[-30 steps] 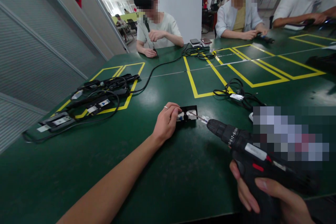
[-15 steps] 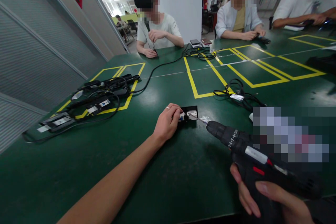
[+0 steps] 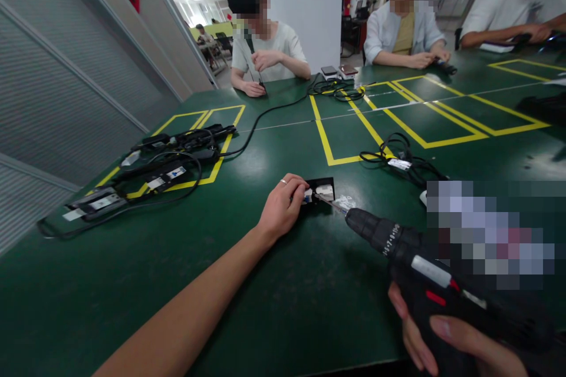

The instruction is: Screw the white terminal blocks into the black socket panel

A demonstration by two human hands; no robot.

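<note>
My right hand is wrapped round the grip of a black cordless drill with red and white markings. Its long thin bit points up and left, with the tip at a small black part that carries white labels. Fingers of my left hand close on the left end of this black part and hold it on the table; they cover that end. Whether the bit's tip touches the part or hovers just over it, I cannot tell. A small clear, crumpled-looking piece lies just beyond the bit.
Black power adapters and cables lie in a heap at the left. A coiled black cable sits right of centre. Yellow tape marks rectangles on the green table. Several people sit along the far side, one person directly opposite.
The drill has shifted slightly left and down, and its bit tip has moved a little left and down along the black part. My left hand stays in place.
</note>
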